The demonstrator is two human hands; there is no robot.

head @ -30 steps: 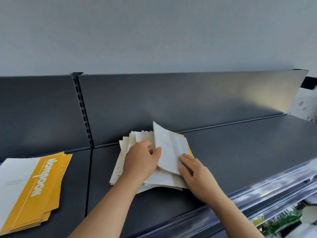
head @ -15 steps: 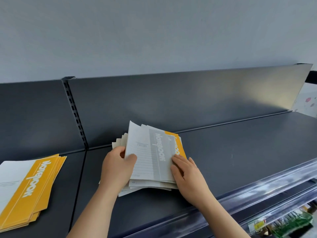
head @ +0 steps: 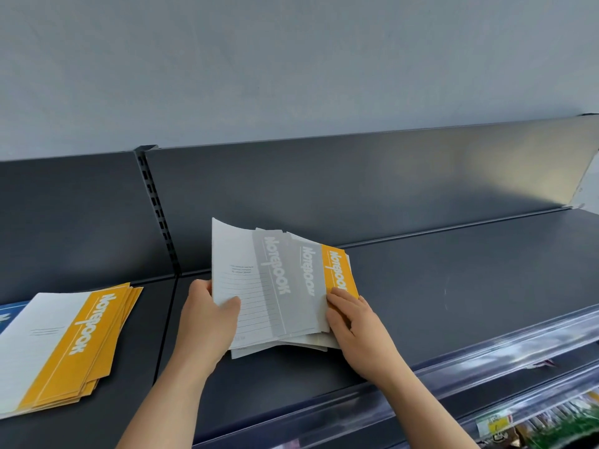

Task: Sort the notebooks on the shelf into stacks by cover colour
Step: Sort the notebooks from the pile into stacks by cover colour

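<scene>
**Shelf** (head: 453, 286): dark, flat, with a back panel behind it.

**Pile** (head: 301, 338): unsorted, centre of the shelf, fanned and partly lifted at its left side. On top are the grey notebooks (head: 275, 280), at least two, overlapping. Under them, showing at the right edge, is a yellow notebook (head: 338, 270).

**Yellow stack** (head: 64, 345): sorted, well apart to the left, slightly splayed. A blue cover (head: 6, 315) shows at the far left edge.

**Left hand** (head: 207, 322): grips the grey notebooks by their left edge, thumb on the top cover, fingers hidden behind.

**Right hand** (head: 353, 322): fingers lie on the near end of the yellow notebook. Whether they pinch it or only press it cannot be told.

**Step in hand (judged):** parting grey from yellow.

**Handling:**
- Hold the greys up as one block.
- Draw the yellow out sideways to the right rather than upward, so the thin covers do not buckle or drag a neighbour along.
- Check lower layers for further yellows.
- Square each stack on landing.
</scene>
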